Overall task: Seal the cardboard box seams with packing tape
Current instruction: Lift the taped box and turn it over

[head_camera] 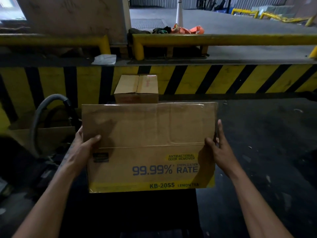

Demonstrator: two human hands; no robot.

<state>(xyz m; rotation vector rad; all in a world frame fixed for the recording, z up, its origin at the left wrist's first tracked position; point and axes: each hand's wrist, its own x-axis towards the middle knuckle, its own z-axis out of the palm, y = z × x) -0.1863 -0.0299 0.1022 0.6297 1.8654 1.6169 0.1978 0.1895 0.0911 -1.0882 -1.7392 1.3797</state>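
A brown cardboard box (149, 134) with a yellow band and blue print "99.99% RATE" is held up in front of me. Clear packing tape shines along its far top edge. My left hand (85, 145) grips its left side, thumb on the top face. My right hand (217, 145) clasps the right side, thumb on top and fingers along the edge. No tape roll or dispenser is in view.
A smaller brown carton (137, 86) stands beyond the box against a yellow-and-black striped dock wall (223, 78). A grey hose (42, 114) loops at the left over flat cardboard (51, 136). Yellow rails (223, 39) run along the platform above. Dark floor lies to the right.
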